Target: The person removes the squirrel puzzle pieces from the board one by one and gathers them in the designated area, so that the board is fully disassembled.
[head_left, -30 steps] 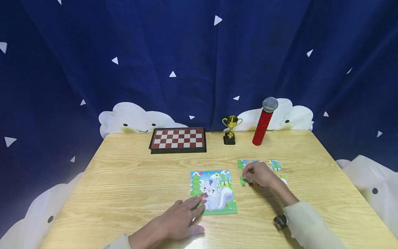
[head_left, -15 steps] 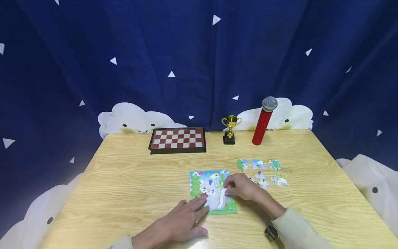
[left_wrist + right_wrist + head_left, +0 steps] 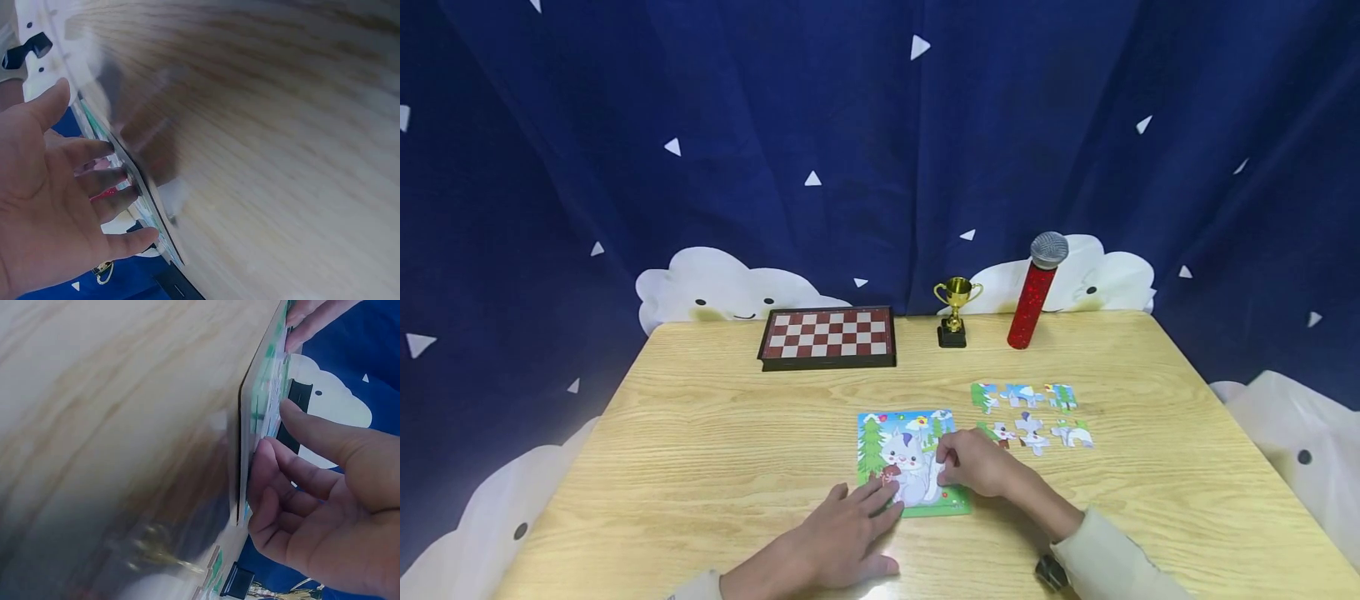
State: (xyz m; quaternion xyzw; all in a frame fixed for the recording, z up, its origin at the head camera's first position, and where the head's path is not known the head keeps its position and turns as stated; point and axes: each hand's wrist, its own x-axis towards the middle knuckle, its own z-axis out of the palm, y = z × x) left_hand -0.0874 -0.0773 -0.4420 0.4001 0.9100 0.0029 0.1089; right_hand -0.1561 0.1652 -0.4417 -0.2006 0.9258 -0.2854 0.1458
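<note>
The squirrel picture puzzle board lies flat on the table. My left hand rests with spread, nearly straight fingers on its lower left part, and the left wrist view shows that palm with an outstretched thumb. Over the board's right side is my right hand, its fingers bent and touching the squirrel's tail area. In the right wrist view, the thumb stands apart from the curled fingers at the board; whether they grip a piece is hidden. Loose puzzle pieces lie in two rows right of the board.
Along the back of the wooden table stand a folded chessboard, a small gold trophy cup and a red glittery microphone. A dark blue curtain with white clouds hangs behind.
My right hand has moved left and slightly down from the loose pieces onto the board's right side, uncovering the pieces. The left hand stays on the board, nearly still.
</note>
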